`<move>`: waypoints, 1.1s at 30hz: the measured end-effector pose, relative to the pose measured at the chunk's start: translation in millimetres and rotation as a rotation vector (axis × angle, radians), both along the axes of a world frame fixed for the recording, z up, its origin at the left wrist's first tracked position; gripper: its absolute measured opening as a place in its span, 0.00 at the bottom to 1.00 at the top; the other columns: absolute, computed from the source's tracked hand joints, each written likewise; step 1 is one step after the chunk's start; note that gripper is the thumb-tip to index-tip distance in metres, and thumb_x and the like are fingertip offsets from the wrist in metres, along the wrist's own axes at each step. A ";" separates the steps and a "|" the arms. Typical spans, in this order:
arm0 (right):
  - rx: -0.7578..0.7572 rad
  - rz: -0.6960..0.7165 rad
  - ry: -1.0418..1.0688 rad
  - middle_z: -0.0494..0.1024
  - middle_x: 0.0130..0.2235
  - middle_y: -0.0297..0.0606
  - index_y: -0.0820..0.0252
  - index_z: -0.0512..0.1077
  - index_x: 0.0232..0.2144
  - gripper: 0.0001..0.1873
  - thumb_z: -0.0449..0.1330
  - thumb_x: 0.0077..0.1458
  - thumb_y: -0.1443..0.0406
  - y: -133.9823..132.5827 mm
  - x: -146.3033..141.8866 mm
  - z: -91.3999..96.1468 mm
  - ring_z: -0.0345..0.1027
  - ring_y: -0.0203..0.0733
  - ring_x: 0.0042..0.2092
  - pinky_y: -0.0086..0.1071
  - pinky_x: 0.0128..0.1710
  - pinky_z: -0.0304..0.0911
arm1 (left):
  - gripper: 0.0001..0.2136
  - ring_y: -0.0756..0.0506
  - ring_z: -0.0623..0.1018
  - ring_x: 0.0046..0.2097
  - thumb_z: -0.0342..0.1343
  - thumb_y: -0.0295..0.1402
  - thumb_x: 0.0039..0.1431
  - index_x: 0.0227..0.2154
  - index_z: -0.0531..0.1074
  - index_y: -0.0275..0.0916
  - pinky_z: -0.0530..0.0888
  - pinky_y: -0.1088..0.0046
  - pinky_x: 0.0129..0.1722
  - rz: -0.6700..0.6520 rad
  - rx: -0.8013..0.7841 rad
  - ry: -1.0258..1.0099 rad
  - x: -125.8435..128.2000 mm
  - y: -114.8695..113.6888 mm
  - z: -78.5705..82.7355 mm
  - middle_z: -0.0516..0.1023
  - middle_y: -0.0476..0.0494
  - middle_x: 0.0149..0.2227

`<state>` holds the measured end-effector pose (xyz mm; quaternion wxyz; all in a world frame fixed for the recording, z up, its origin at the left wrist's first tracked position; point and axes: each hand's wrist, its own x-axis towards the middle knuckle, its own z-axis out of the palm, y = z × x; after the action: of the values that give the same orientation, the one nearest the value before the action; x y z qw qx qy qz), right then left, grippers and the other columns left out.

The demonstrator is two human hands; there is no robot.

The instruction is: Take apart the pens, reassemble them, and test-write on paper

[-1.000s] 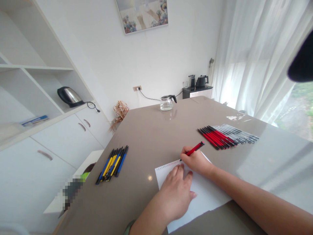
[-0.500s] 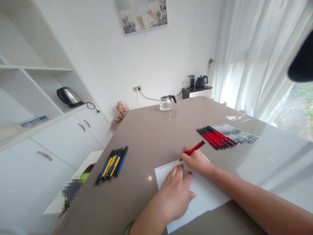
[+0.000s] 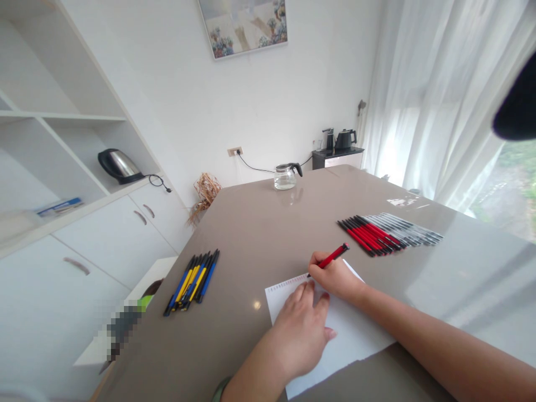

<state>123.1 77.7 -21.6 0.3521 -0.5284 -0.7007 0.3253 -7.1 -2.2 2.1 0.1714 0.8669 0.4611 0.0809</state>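
Observation:
A sheet of white paper (image 3: 347, 340) lies on the table in front of me, with a row of small red and dark marks along its far edge. My left hand (image 3: 304, 329) rests flat on the sheet, fingers outstretched. Closed around a red pen (image 3: 333, 255) is my right hand (image 3: 337, 276), near the paper's far edge. The pen leans to the right, its dark tip at the end of the row of marks. Beyond it, to the right, lie several red pens (image 3: 372, 234) beside several clear pens (image 3: 404, 228).
Several blue and yellow pens (image 3: 191, 282) lie at the table's left. A glass pot (image 3: 285, 177) with a black handle stands at the far edge. White scraps (image 3: 404, 200) lie at the far right. Left of the table are white cabinets (image 3: 109, 240) holding an electric kettle (image 3: 120, 166).
The red pen's upper end has dipped slightly and shifted a little left in my right hand. My left hand has stayed in place on the paper.

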 end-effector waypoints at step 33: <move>-0.418 0.159 1.108 0.59 0.15 0.27 0.56 0.65 0.29 0.10 0.48 0.48 0.60 27.3 43.0 34.8 0.50 0.31 0.17 0.26 0.17 0.50 | 0.23 0.42 0.44 0.59 0.42 0.41 0.55 0.53 0.53 0.40 0.48 0.64 0.55 0.039 -0.077 0.078 -8.9 5.1 1.4 0.46 0.40 0.59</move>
<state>166.1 105.0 13.3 0.5285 -0.2841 -0.3711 0.7087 -16.0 2.9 3.5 0.1848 0.8529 0.4871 0.0325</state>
